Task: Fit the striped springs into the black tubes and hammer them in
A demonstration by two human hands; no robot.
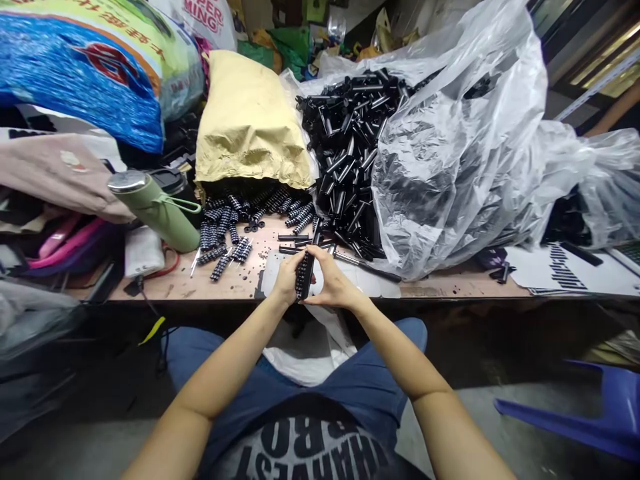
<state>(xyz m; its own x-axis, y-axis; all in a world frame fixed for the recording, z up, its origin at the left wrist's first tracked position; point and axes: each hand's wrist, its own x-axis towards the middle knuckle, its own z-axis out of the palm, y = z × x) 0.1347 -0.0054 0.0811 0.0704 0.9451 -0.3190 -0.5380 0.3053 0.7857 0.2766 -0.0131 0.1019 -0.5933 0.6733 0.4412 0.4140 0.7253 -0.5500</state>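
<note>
In front of me at the table edge, my left hand [287, 280] is closed round a black ridged piece with light specks [301, 275]. Against it lies a smooth, dark, long piece [309, 272]; whether the two are joined I cannot tell. My right hand [333, 281] spans this long piece, index finger at its far end and thumb at its near end. Just beyond the hands, several thin black rods [293, 238] lie on the table. Further left is a heap of black ridged pieces with white rows [220, 223], a few with metal pins sticking out.
A big pile of glossy black tubes [345, 147] spills from a clear plastic bag [440, 153]. Behind the ridged pieces stands a yellow paper sack [253, 120]. To the left are a green bottle [160, 210] and a white power bank [143, 252]. A blue plastic chair [600, 407] is at lower right.
</note>
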